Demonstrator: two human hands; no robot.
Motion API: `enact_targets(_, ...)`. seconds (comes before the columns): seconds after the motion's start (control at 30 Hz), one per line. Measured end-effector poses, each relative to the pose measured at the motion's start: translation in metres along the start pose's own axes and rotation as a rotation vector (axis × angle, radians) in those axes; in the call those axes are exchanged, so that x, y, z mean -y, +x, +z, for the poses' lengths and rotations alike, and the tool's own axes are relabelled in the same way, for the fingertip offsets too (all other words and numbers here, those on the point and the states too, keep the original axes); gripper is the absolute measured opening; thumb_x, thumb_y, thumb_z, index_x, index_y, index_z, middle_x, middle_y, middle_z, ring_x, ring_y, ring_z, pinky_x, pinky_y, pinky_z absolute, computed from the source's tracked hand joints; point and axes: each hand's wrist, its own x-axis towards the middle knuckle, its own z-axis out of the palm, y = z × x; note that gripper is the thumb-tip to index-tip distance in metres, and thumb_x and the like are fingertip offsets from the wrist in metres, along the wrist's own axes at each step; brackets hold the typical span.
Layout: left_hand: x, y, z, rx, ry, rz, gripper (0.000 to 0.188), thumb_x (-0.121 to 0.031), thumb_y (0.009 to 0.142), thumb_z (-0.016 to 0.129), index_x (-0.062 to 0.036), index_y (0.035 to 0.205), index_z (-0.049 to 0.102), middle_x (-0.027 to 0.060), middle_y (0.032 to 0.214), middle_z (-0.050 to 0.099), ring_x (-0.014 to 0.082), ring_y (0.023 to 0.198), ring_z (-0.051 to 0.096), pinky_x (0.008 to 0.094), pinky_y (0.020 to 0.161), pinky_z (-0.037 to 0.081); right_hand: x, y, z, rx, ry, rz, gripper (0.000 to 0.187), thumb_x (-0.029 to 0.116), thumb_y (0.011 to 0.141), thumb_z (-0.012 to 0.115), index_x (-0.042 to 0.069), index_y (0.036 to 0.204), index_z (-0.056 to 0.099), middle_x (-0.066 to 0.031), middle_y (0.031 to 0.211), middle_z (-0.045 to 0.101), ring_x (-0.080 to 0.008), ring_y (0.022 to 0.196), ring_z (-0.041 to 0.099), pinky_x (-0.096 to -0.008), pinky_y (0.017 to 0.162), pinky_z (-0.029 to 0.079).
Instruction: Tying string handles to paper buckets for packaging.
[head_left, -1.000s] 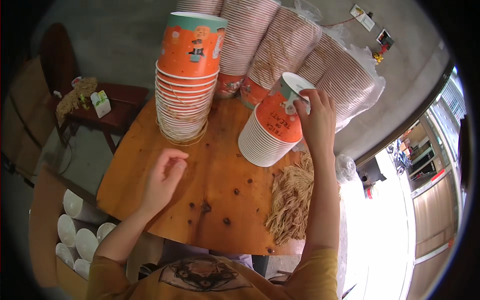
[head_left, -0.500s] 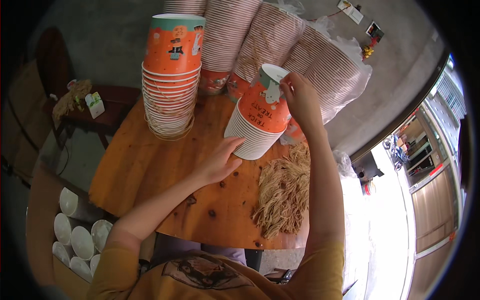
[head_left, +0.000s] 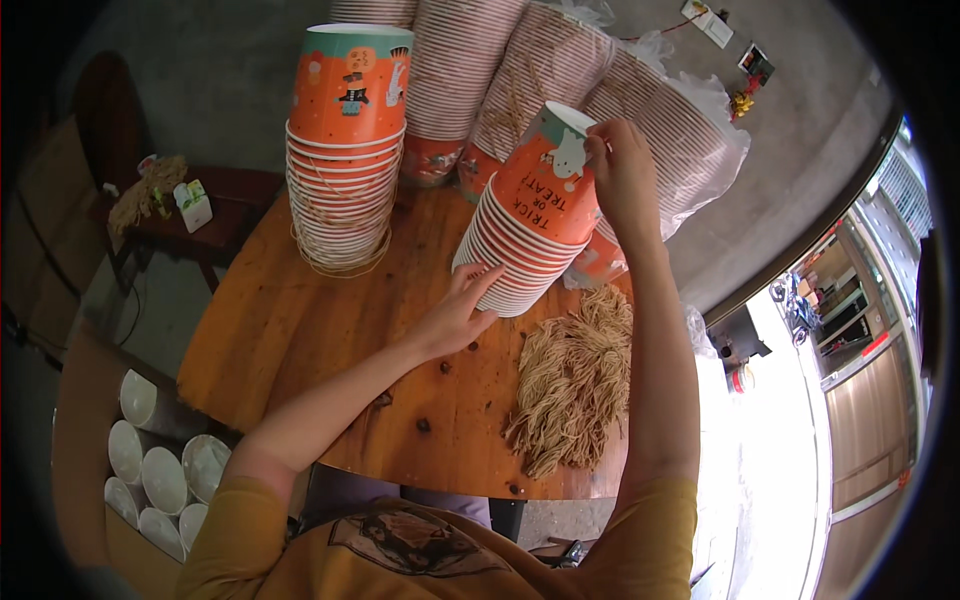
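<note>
A tilted stack of nested, upside-down paper buckets (head_left: 520, 240), orange and green with white rims, stands on the wooden table in front of me. My right hand (head_left: 622, 170) pinches the topmost bucket (head_left: 548, 180) at the edge of its raised base. Lower down, my left hand (head_left: 460, 315) lies against the white rims on the stack's near left side, its fingers and thumb apart. To the left stands another inverted stack (head_left: 345, 190) of the same buckets, with thin cord handles looped around its rims. A bundle of tan twisted cords (head_left: 570, 390) lies beside my right forearm.
Tall plastic-wrapped stacks of buckets (head_left: 560, 80) lean at the table's back. A cardboard box (head_left: 85, 400) with several white-lined cups or buckets sits at lower left. Farther left, a dark red bench (head_left: 235, 200) carries more cord and a small carton (head_left: 193, 206). The wooden table (head_left: 290, 370) has a curved left edge.
My right hand has moved up and slightly right with the topmost bucket. The upper rims of the stack have spread apart. My left hand has shifted a little right and up along the lower rims.
</note>
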Motion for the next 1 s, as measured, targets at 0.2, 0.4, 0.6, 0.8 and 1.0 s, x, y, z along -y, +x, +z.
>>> enact_targets(0.2,0.013,0.003,0.000,-0.033,0.013,0.028,0.057,-0.017,0.096,0.056,-0.0145,0.147,0.030,0.0151,0.137,0.028,0.0368,0.129,0.041,0.0433,0.102,0.044,-0.010,0.014,-0.010,-0.050,-0.016,-0.018,0.013,0.014,0.090,0.057,0.001,0.091,0.058,-0.0148,0.092,0.061,-0.0345,0.089,0.057,-0.0438,0.078,0.046)
enact_targets(0.4,0.010,0.003,0.000,-0.047,0.009,0.015,0.051,-0.016,0.095,0.057,-0.0115,0.142,0.038,0.0149,0.130,0.035,0.0332,0.120,0.047,0.0419,0.099,0.044,-0.028,0.024,-0.028,-0.186,0.119,0.140,0.016,0.017,0.091,0.057,0.001,0.095,0.061,-0.0145,0.086,0.063,-0.0289,0.079,0.061,-0.0391,0.073,0.048)
enact_targets(0.6,0.019,0.012,-0.002,-0.236,0.132,0.138,0.031,-0.015,0.095,0.057,-0.0086,0.125,0.052,0.0094,0.120,0.046,0.0200,0.103,0.055,0.0304,0.080,0.049,-0.040,0.033,-0.041,-0.195,0.144,0.053,0.018,0.017,0.094,0.056,0.000,0.096,0.061,-0.0143,0.088,0.066,-0.0263,0.076,0.064,-0.0363,0.069,0.049)
enact_targets(0.8,-0.014,0.021,-0.015,-0.409,-0.020,0.117,0.019,-0.012,0.096,0.057,-0.0048,0.114,0.057,0.0058,0.103,0.052,0.0144,0.089,0.057,0.0267,0.076,0.047,-0.033,0.036,-0.067,-0.267,0.261,0.169,0.021,0.019,0.096,0.055,-0.001,0.103,0.060,-0.0091,0.086,0.067,-0.0146,0.075,0.063,-0.0293,0.069,0.049)
enact_targets(1.0,-0.025,0.039,-0.021,-0.519,-0.086,0.179,0.022,-0.016,0.095,0.058,-0.0032,0.114,0.057,0.0071,0.096,0.051,0.0149,0.083,0.053,0.0273,0.071,0.046,-0.039,0.031,-0.096,-0.425,0.276,0.121,0.023,0.021,0.098,0.056,0.002,0.107,0.063,-0.0062,0.095,0.067,-0.0123,0.086,0.061,-0.0268,0.079,0.047)
